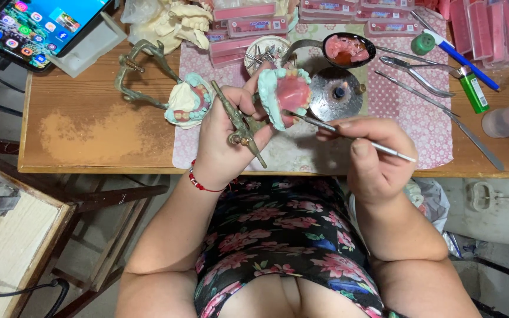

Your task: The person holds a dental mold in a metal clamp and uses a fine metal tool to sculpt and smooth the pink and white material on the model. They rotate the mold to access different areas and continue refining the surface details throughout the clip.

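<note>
My left hand (226,138) grips a brass articulator arm (238,122) that carries a teal plaster cast with pink wax and teeth (287,94), held above the table's front edge. My right hand (373,154) pinches a thin metal wax instrument (349,135); its tip touches the lower side of the pink wax. The other half of the articulator (142,70) lies on the table to the left, with a second teal cast (188,101) on it.
On the wooden table (89,129) lies a pink patterned cloth (407,118) with a ladle of pink wax (347,49), a small metal burner (337,93), pliers (419,73), a green lighter (474,91), a blue pen (460,56) and tooth card boxes (337,12). A tablet (33,26) leans at back left.
</note>
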